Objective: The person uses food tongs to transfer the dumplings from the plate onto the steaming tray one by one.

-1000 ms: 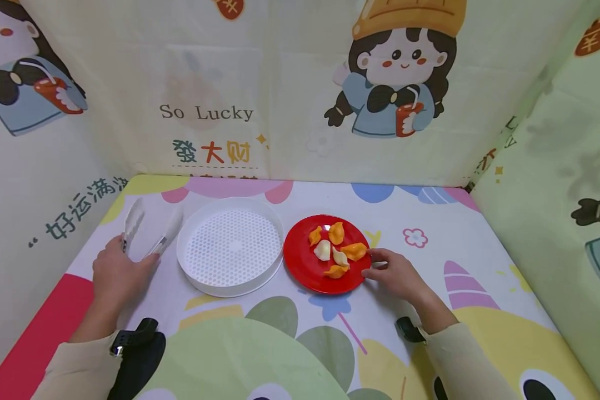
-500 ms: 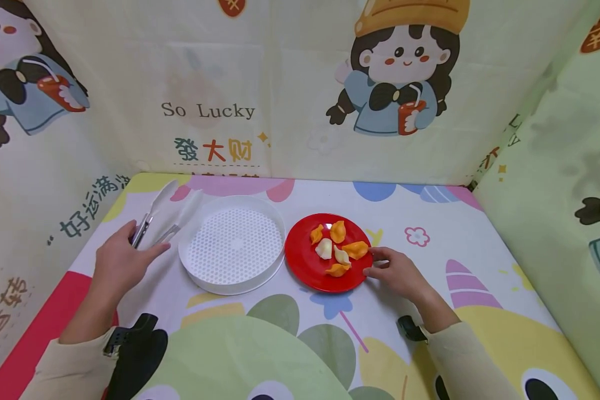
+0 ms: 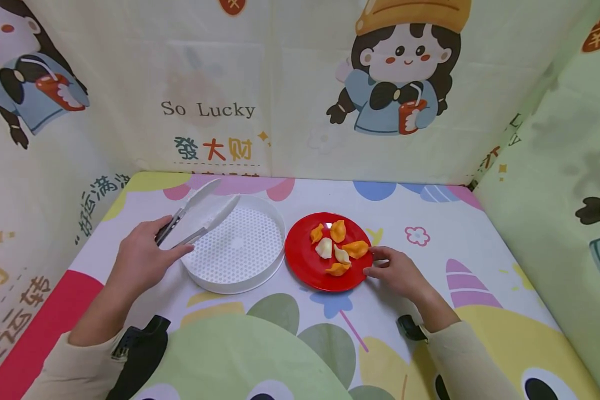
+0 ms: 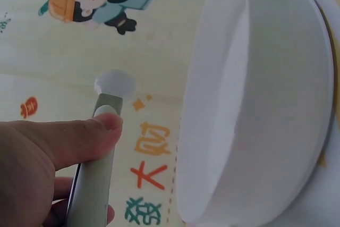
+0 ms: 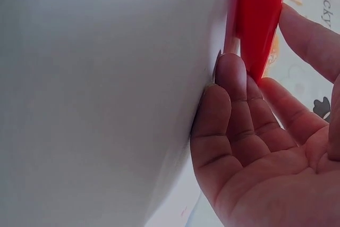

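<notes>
My left hand (image 3: 145,253) holds a pair of tongs (image 3: 187,214), thumb on one arm and fingers round the other. The tongs' arms are spread, their pale tips over a round white steamer tray (image 3: 235,233) with a perforated base. In the left wrist view, the thumb presses on one tong arm (image 4: 95,168) beside the tray's wall (image 4: 287,94). On the right, my right hand (image 3: 397,275) holds the rim of a red plate (image 3: 300,272). That plate carries several orange dumplings (image 3: 355,250) and paler dumplings (image 3: 324,248). The right wrist view shows fingers (image 5: 234,78) at the plate's underside.
A patterned cloth (image 3: 220,344) covers the table. Printed curtains (image 3: 300,83) stand behind it and at both sides. The steamer tray and plate sit side by side, almost touching.
My left hand has lifted the tongs and carried them rightward, from beside the steamer tray to over its left part. The right hand has stayed at the plate.
</notes>
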Available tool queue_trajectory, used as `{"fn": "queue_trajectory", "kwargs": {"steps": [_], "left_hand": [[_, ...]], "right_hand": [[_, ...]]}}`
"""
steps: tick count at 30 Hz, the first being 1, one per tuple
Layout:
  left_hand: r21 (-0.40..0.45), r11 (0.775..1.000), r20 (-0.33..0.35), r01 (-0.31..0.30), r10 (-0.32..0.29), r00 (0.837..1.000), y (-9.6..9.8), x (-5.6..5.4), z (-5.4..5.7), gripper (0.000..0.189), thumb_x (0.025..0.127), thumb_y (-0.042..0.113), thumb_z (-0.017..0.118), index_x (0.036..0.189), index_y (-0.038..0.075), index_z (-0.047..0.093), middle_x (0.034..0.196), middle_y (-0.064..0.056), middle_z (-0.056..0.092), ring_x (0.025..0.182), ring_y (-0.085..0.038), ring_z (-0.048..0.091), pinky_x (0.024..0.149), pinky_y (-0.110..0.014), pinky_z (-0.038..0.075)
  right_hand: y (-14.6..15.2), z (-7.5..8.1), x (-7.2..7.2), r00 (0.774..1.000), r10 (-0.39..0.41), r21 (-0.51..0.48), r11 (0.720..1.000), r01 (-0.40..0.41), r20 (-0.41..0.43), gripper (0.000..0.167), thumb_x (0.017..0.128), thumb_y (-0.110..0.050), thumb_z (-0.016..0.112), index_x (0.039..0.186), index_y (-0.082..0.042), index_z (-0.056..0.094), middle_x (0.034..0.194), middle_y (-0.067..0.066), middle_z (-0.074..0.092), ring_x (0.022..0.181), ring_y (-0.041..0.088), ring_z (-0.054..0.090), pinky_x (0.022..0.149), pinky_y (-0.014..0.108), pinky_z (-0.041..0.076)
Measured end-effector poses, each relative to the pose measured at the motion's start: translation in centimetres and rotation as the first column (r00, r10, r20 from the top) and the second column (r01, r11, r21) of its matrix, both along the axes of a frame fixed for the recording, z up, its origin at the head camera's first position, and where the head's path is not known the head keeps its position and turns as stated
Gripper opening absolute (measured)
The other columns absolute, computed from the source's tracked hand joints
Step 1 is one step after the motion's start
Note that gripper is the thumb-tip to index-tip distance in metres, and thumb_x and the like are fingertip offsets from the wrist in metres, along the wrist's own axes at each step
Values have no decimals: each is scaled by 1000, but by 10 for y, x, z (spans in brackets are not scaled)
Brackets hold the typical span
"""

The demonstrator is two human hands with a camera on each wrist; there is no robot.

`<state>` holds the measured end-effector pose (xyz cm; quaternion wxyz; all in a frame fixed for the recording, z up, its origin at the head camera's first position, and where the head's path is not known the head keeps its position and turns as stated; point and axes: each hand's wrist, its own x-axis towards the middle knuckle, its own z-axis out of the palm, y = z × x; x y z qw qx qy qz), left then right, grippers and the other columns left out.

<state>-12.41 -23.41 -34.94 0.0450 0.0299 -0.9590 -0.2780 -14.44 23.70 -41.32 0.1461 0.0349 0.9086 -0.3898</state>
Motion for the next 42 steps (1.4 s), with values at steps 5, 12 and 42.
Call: {"fn": "queue_trajectory", "kwargs": {"steps": [5, 12, 42], "left_hand": [[-16, 997, -37, 78, -78, 996, 10, 6, 4, 76, 86, 24, 79, 145, -7, 43, 135, -32, 47, 119, -49, 45, 89, -62, 48], [-1, 978, -92, 206, -206, 974, 25, 11, 7, 67, 84, 18, 82, 138, -7, 53, 123, -28, 56, 109, -43, 55, 86, -58, 51], [-15, 859, 5, 512, -512, 859, 110, 27, -22, 59, 77, 17, 88, 129, 0, 64, 106, -9, 63, 93, -22, 59, 76, -36, 53]], "right_hand": [[0, 1, 0, 1000, 1, 0, 1000, -1, 2, 69, 87, -25, 78, 145, -3, 48, 139, 22, 52, 120, 39, 54, 80, 40, 59], [0, 1, 1, 1000, -6, 6, 1000, 6, 3, 69, 87, -24, 79, 145, -2, 48, 139, 23, 52, 119, 39, 54, 80, 40, 59], [2, -1, -1, 1000, 15, -16, 1000, -15, -3, 70, 88, -24, 77, 146, -2, 46, 137, 22, 53, 119, 38, 54, 81, 40, 58]]}}
